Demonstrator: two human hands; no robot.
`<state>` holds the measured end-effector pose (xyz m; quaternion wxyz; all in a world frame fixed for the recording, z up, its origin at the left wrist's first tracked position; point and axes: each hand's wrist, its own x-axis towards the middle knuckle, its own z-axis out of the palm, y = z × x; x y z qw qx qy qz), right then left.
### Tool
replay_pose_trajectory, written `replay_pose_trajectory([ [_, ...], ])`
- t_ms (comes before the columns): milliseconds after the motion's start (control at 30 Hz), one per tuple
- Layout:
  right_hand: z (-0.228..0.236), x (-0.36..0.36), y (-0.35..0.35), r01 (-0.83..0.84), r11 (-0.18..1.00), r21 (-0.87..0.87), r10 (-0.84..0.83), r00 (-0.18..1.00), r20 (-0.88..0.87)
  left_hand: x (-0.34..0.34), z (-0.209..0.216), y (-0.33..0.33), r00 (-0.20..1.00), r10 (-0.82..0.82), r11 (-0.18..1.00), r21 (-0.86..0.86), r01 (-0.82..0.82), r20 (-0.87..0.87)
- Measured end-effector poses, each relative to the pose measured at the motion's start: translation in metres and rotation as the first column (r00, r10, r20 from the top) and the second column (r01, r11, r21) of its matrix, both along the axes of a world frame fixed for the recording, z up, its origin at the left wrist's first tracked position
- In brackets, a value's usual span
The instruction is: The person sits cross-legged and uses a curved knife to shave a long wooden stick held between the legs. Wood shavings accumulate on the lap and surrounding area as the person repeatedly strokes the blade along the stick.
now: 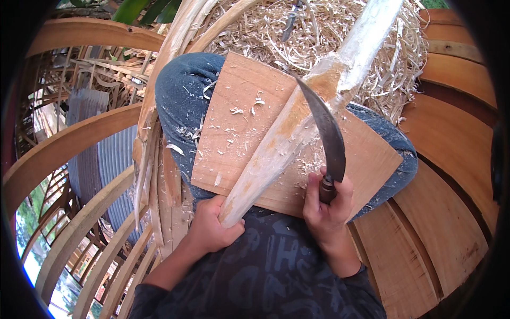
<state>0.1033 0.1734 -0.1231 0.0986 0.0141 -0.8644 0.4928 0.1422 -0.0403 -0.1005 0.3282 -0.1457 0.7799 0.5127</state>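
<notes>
My left hand [215, 226] is wrapped round the near end of a pale, peeled bamboo pole [268, 154]. The pole slants up and to the right across a wooden board [241, 101] that lies over my lap. A knobbly joint with brown patches shows about midway, and the far end runs out past the top edge. In my right hand [330, 204] is a sickle [330, 135], gripped by its short dark handle. Its curved blade points up and left, in front of the pole; whether it touches the wood I cannot tell. Small shavings lie on the board.
A heap of curly shavings [255, 37] fills the area beyond my knees, with a knife [291, 22] lying on it. Long split strips [151, 133] stand at my left beside a slatted wooden railing [74, 141]. Wide wooden slats [451, 143] stretch along my right.
</notes>
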Motion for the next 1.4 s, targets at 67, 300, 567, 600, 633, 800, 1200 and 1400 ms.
replay_pose_trajectory([
  [67,0.005,-0.007,0.006,0.018,0.996,-0.089,-0.009,0.996,0.090,-0.002,0.003,0.001,1.000,0.016,1.000,0.012,-0.016,0.021],
  [300,0.035,-0.022,0.021,-0.406,0.689,-0.601,0.725,0.421,0.546,0.001,-0.001,-0.001,1.000,-0.022,1.000,-0.012,0.022,0.007],
  [567,0.023,0.004,0.009,0.225,0.770,-0.598,0.157,0.841,0.518,-0.001,0.002,0.000,1.000,-0.018,1.000,-0.015,0.018,0.020],
  [600,0.026,0.001,0.011,0.155,0.824,-0.545,0.206,0.815,0.542,-0.002,0.002,0.000,0.999,-0.028,0.999,-0.018,0.029,0.018],
  [633,0.031,-0.007,0.013,0.013,0.827,-0.562,0.348,0.773,0.530,-0.001,0.001,-0.001,0.999,-0.033,0.999,-0.024,0.033,0.015],
  [800,0.045,-0.024,0.026,0.081,0.773,-0.629,0.415,0.685,0.598,-0.001,0.002,-0.001,1.000,-0.023,0.999,-0.031,0.024,0.006],
  [1200,0.042,-0.014,0.014,0.278,0.702,-0.656,0.298,0.722,0.624,0.000,0.002,0.002,1.000,-0.004,1.000,-0.026,0.004,-0.026],
  [1400,0.046,-0.010,0.013,0.353,0.679,-0.644,0.290,0.677,0.677,0.002,0.000,0.001,0.999,-0.040,0.998,-0.047,0.039,-0.005],
])
